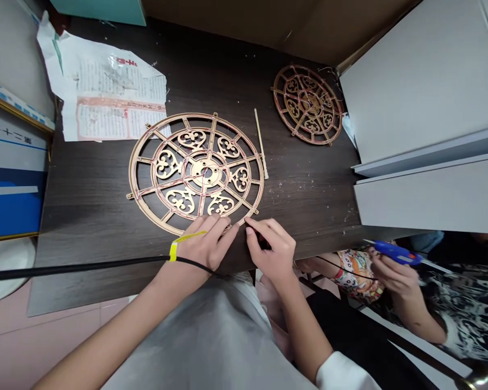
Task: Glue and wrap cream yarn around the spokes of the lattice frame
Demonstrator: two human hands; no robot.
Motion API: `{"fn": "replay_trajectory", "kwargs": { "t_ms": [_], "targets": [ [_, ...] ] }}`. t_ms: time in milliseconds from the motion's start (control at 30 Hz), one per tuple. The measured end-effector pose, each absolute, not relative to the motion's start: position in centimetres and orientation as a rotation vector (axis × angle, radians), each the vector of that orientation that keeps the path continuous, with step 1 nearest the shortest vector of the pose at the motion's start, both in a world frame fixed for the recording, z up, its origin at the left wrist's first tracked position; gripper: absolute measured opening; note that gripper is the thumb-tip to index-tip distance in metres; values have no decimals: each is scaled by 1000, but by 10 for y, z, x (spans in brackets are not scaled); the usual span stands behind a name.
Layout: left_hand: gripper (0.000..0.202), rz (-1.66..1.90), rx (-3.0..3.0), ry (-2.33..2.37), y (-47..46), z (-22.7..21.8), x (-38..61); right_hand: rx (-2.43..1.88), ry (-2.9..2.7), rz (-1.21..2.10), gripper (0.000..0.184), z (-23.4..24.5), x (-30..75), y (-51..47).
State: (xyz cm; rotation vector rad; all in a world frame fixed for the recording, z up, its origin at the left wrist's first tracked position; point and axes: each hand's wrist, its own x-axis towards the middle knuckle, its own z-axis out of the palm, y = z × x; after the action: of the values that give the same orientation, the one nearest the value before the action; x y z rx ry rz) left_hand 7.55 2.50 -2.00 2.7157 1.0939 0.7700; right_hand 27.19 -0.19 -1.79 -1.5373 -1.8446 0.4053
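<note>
A large round wooden lattice frame point(206, 172) with scroll-shaped cutouts lies on the dark table, thin reddish lines running along its spokes and rings. My left hand point(205, 241) is at the frame's near rim, its fingers bent over the wood and the thumb alongside. My right hand point(271, 246) is just right of it, index finger and thumb closed together at the rim's near right edge; whatever sits between those fingertips is too small to make out. A pale thin stick point(261, 143) lies against the frame's right side.
A smaller similar wooden frame point(308, 105) lies at the back right. Crumpled printed paper point(114, 95) lies back left, partly under the large frame. White boxes point(423, 97) border the right. Another person's hand point(396, 273) holds a blue glue gun point(396, 252). A black cable point(85, 267) crosses my left wrist.
</note>
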Motion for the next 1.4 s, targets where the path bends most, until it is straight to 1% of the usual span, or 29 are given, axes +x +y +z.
{"fn": "replay_trajectory", "kwargs": {
  "t_ms": [200, 367, 767, 967, 1133, 1400],
  "targets": [
    [33, 818, 2636, 1125, 24, -19, 69, -1537, -1975, 393, 25, -18, 271, -3],
    [30, 854, 2634, 1148, 25, -17, 68, -1510, -2015, 362, 30, -17, 272, -3],
    [32, 781, 2646, 1139, 23, -19, 68, -1506, -2035, 370, 21, -16, 271, 3],
    [32, 781, 2635, 1171, 24, -17, 69, -1449, -2049, 291, 25, -19, 272, 2],
    [33, 763, 2607, 1193, 24, -18, 69, -1478, -2033, 338, 23, -19, 271, 2],
    [27, 793, 2604, 1180, 24, -19, 68, -1521, -2079, 381, 18, -17, 270, 4]
  ]
}}
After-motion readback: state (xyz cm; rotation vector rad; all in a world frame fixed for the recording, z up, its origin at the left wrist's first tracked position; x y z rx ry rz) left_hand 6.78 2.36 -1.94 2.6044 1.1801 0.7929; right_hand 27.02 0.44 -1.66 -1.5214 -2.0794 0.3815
